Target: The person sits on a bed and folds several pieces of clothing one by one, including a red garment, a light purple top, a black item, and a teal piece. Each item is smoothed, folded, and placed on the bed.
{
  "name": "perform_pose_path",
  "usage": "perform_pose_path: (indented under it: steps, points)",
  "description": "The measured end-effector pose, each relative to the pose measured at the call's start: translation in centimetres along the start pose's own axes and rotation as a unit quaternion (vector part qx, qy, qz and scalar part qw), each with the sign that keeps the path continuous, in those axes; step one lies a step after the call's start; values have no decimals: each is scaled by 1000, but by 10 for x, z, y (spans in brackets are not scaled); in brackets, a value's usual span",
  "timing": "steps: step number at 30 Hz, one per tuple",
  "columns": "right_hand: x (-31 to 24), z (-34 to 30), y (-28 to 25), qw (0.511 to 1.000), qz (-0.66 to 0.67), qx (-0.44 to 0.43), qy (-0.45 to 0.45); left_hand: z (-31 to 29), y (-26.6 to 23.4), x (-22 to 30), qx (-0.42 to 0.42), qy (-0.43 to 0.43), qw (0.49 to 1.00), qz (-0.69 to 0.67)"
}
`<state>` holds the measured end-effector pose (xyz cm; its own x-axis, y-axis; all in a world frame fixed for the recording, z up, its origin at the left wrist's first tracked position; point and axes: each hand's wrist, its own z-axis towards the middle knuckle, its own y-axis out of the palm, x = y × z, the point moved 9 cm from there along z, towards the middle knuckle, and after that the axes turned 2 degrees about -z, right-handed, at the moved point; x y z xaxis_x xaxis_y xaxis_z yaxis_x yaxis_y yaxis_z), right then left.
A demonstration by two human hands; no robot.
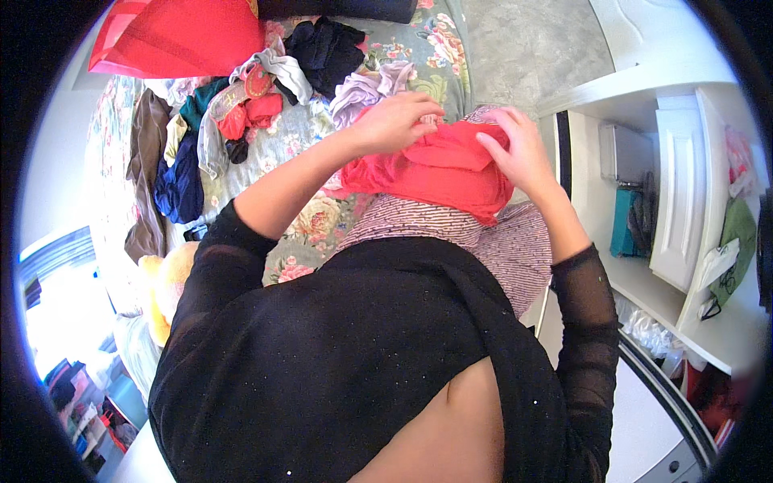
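A bright red piece of clothing [427, 173] lies across my lap, bunched and partly folded over. At its far left edge is my left hand [400, 122], its fingers curled together around a bit of the cloth. My right hand [519, 153] rests on the far right side of the same garment, thumb and fingers apart. Under the garment my striped trousers [419, 219] show. Just beyond my left hand, a lilac garment [366, 92] lies crumpled on the flowered bedspread [314, 217].
Loose clothes lie to the left, among them a black garment [324, 52], a navy one [179, 189] and a brown one [147, 161]. A large red bag [181, 36] stands at the far left. Right of me is an open white cabinet [644, 286] with things inside.
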<state>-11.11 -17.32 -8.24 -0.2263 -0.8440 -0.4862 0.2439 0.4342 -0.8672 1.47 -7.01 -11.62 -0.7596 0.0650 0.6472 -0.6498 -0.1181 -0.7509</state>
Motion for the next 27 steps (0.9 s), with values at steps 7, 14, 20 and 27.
perform_pose_path:
  steps: [7, 14, 20, 27]
  points:
    - [26, 27, 51, 987, -58, -151, 4, 26, 60, -37, -218, -73, 972, -52]
    - [3, 29, 6, 996, 37, -76, 34, 16, 17, -24, -210, -131, 969, 12]
    - [-22, 32, -87, 995, -48, 86, 24, 44, -74, 18, -46, -99, 992, 61]
    - [-51, 48, -145, 968, -106, 220, 51, 92, -110, 24, 17, -219, 958, -185]
